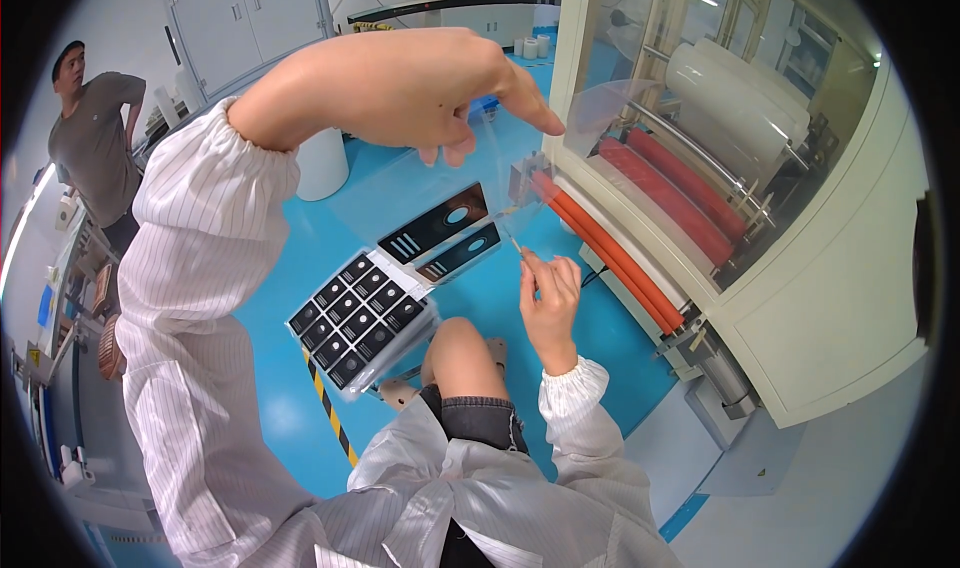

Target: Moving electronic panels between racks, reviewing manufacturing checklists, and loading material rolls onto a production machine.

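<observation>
My left hand (430, 93) is raised at the top middle, its index finger stretched toward the machine and the other fingers loosely bent. Beneath it hangs a clear plastic film (375, 193), which runs to the orange-red roller (610, 253) on the machine's front. Lower and to the right, my right hand (550, 298) pinches a thin, pointed tool (515, 244) with its tip up against the film; its exact kind is too small to tell. Beside that tip are black printed panels (445, 226) with pale ovals and bars.
A sheet with rows of black printed squares (350, 318) is in front of my legs. The cream machine (830, 298) fills the right side, with red rollers (680, 198) and a white film roll (735, 93) behind its window. A person (95, 138) stands at far left.
</observation>
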The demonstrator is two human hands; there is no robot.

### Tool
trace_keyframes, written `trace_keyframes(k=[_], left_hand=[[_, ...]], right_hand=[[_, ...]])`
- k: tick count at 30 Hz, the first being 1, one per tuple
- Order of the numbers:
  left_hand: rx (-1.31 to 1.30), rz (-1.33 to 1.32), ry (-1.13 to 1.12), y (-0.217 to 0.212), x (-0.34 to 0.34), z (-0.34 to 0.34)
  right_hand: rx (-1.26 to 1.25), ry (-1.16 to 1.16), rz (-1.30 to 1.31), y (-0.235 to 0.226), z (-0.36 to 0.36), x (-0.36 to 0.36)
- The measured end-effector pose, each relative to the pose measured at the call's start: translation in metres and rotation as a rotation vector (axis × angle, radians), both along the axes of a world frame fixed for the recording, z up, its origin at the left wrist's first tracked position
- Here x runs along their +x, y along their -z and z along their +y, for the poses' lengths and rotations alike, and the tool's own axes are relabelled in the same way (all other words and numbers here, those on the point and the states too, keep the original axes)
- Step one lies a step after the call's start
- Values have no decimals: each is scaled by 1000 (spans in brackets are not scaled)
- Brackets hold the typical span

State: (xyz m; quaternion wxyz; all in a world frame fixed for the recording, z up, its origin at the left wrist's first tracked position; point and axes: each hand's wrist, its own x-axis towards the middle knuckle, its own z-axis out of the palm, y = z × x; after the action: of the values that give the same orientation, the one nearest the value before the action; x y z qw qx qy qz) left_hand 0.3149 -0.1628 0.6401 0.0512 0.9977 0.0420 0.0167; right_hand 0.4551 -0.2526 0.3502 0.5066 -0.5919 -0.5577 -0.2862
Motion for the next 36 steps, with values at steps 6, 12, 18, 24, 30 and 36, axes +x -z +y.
trace_keyframes(k=[6, 12, 18, 24, 30, 36], left_hand=[[38, -8, 12, -4, -4, -8], [36, -69, 9, -17, -11, -15], [45, -38, 25, -22, -12, -25], [36, 25, 18, -26, -15, -35], [76, 28, -2, -29, -23, -33], [91, 30, -14, -28, -24, -30]], right_hand=[[-24, 8, -2, -2, -5, 2], [-37, 5, 35, 4, -10, 5], [-8, -29, -5, 0, -11, 3], [-10, -28, -67, -13, -8, -5], [-51, -15, -45, -28, -4, -10], [-136, -43, -13, -13, 6, -7]])
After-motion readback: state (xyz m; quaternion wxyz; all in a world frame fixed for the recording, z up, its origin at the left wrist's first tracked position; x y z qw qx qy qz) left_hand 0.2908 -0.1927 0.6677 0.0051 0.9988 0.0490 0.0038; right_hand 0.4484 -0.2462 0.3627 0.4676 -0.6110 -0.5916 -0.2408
